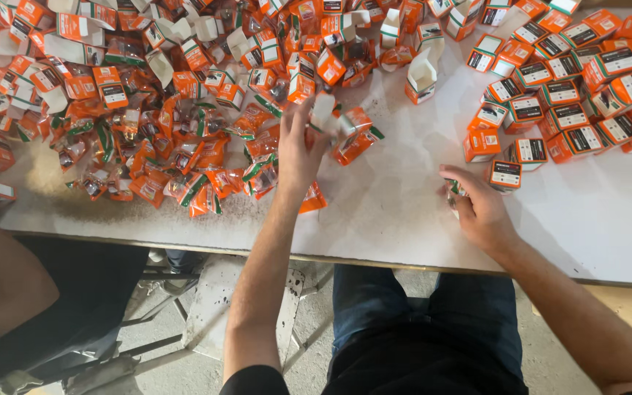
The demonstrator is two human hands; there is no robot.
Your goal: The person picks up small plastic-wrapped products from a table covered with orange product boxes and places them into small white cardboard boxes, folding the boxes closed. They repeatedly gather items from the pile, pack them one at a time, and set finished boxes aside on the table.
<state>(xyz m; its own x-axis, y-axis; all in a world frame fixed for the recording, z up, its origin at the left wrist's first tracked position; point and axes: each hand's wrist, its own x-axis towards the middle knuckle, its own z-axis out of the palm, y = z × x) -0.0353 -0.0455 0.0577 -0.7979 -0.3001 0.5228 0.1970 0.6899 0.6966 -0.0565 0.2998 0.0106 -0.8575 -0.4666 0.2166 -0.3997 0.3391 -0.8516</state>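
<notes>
Head view: we see our left hand (298, 150) pinching a small white carton (323, 113) at the edge of the sachet heap (162, 146). Right of that heap lies bare tabletop (396, 212); there our right hand (480, 208) curls around a small packet (453, 192), just below the closed boxes (565, 102).

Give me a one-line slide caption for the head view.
Left hand lifts a small box from orange packets; right hand rests beside closed boxes.

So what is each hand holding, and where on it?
The left hand grips a small white box by its lower end. The right hand closes around something small; what it is cannot be told.
</notes>
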